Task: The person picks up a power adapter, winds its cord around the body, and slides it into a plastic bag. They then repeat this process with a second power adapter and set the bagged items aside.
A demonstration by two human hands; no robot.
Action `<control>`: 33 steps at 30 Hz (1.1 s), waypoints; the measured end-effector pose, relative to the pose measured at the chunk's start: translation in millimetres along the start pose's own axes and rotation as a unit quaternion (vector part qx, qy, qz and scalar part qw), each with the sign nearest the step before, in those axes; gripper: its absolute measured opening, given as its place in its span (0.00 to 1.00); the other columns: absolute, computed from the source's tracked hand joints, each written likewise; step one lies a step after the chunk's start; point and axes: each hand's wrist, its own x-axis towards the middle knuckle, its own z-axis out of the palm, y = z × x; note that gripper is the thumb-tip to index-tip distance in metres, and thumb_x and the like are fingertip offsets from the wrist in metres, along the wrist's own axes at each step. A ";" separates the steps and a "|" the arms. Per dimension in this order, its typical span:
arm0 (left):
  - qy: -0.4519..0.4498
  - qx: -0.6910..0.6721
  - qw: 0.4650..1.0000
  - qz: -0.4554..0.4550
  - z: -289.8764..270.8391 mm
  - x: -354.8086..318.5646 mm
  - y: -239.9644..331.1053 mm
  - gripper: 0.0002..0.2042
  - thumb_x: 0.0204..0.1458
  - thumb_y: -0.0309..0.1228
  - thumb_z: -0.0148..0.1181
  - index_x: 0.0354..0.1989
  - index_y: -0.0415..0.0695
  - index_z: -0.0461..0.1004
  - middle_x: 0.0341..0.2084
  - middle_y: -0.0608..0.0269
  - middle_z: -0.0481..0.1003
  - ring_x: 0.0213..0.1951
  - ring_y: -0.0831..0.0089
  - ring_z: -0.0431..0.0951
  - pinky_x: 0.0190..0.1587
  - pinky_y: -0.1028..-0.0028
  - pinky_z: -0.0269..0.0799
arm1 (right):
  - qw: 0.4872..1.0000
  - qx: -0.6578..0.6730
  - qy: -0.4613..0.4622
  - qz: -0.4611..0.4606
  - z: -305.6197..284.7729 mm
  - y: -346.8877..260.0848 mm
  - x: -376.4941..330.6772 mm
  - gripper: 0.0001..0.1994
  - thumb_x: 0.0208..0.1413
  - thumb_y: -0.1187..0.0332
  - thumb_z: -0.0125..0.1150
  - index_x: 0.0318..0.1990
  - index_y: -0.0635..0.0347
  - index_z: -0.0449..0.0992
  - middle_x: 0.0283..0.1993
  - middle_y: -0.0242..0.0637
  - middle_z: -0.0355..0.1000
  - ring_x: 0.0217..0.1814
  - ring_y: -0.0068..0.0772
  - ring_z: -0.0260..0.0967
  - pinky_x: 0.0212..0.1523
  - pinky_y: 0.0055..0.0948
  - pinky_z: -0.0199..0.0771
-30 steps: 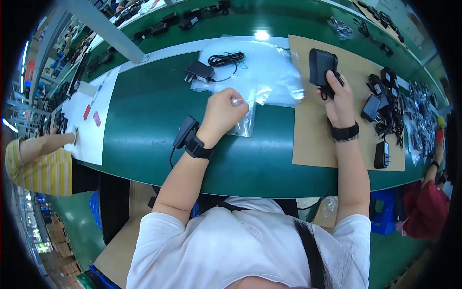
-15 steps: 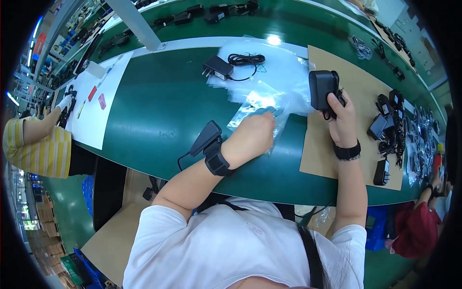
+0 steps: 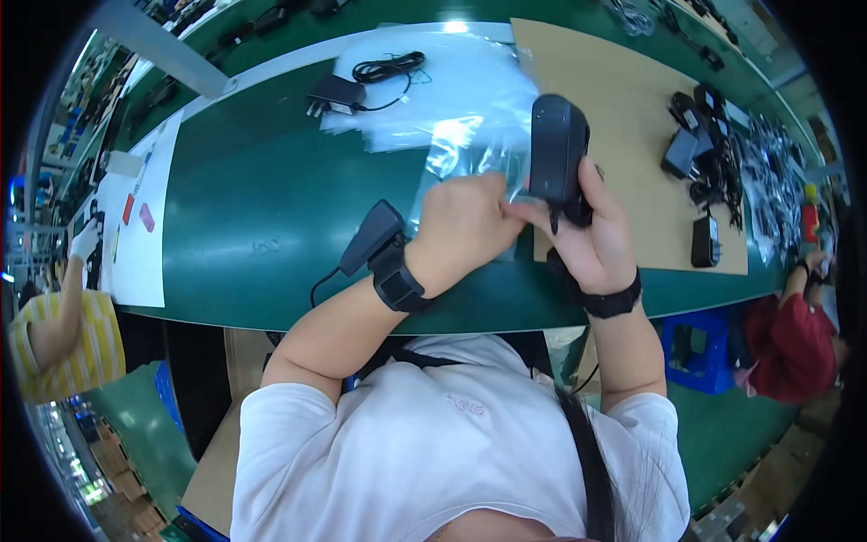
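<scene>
In my right hand is a black power adapter, held upright with its dark cord bunched against the palm. My left hand is closed on a clear plastic bag, whose far end spreads over the bench. The right thumb or a finger reaches across and meets the left fingertips at the bag's edge. Beyond my hands, another black adapter with a coiled cord lies on a stack of clear bags.
A brown cardboard sheet covers the bench's right part and bears several adapters. Bagged items are heaped beyond it. At left lies a white sheet, near a co-worker in a yellow striped top. Another person in red is at right.
The right hand with the adapter has come left and nearer the left hand, so the two now meet at the bag. The whole view has shifted somewhat.
</scene>
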 end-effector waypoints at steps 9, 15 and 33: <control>0.024 -0.193 0.977 -0.092 -16.6 15.2 -3.7 0.18 0.50 0.38 0.55 0.15 0.38 0.66 0.12 0.50 0.67 0.16 0.53 0.68 0.19 0.65 0.62 | 0.874 -0.409 0.031 -0.260 -3.5 -4.2 -2.2 0.26 0.48 0.69 0.62 0.54 0.65 0.62 0.43 0.35 0.68 0.45 0.23 0.65 0.44 0.23 0.66; 0.040 -0.163 0.985 -0.047 -29.9 21.1 3.8 0.17 0.55 0.36 0.50 0.18 0.38 0.63 0.12 0.52 0.67 0.16 0.56 0.68 0.19 0.67 0.61 | 0.592 -0.721 -0.034 -0.360 0.8 13.2 -3.7 0.26 0.41 0.73 0.65 0.51 0.61 0.66 0.40 0.46 0.71 0.42 0.42 0.70 0.42 0.30 0.69; 0.152 -0.006 0.978 0.141 -26.1 15.4 -2.8 0.09 0.52 0.32 0.54 0.24 0.43 0.63 0.11 0.59 0.67 0.16 0.62 0.70 0.17 0.68 0.63 | 0.992 -0.110 0.042 -0.039 29.3 15.2 25.0 0.09 0.55 0.66 0.54 0.39 0.61 0.68 0.35 0.32 0.70 0.33 0.22 0.68 0.33 0.21 0.71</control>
